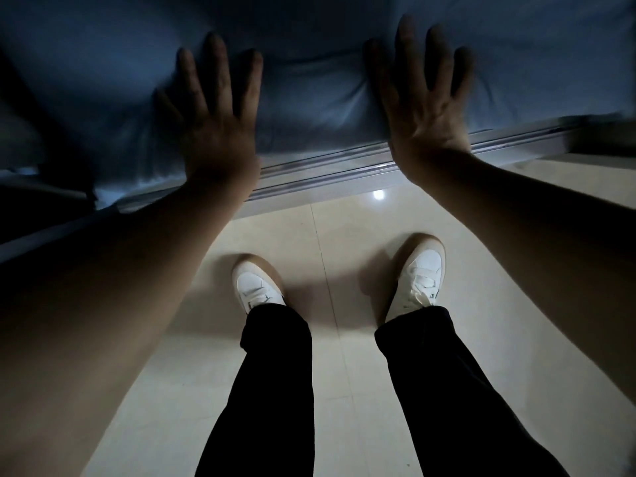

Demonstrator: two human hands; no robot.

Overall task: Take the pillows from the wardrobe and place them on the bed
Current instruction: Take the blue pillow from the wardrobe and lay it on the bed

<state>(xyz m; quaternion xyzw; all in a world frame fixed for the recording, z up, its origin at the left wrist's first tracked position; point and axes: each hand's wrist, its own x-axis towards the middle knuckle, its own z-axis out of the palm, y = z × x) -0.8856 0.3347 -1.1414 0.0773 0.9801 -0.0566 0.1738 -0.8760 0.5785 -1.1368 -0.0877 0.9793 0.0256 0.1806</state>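
A large blue-grey pillow [309, 98] fills the top of the head view, resting in the dark wardrobe just above its metal sliding-door track [327, 173]. My left hand [216, 111] lies flat against the pillow's front left, fingers spread. My right hand [426, 98] is spread the same way against the pillow's front right, its heel near the track. Neither hand grips the fabric; both are open. The bed is out of view.
Pale glossy floor tiles [344, 339] stretch below the track. My two feet in white sneakers [258, 284] and black trousers stand close in front of the wardrobe. The wardrobe's left side [34, 201] is very dark.
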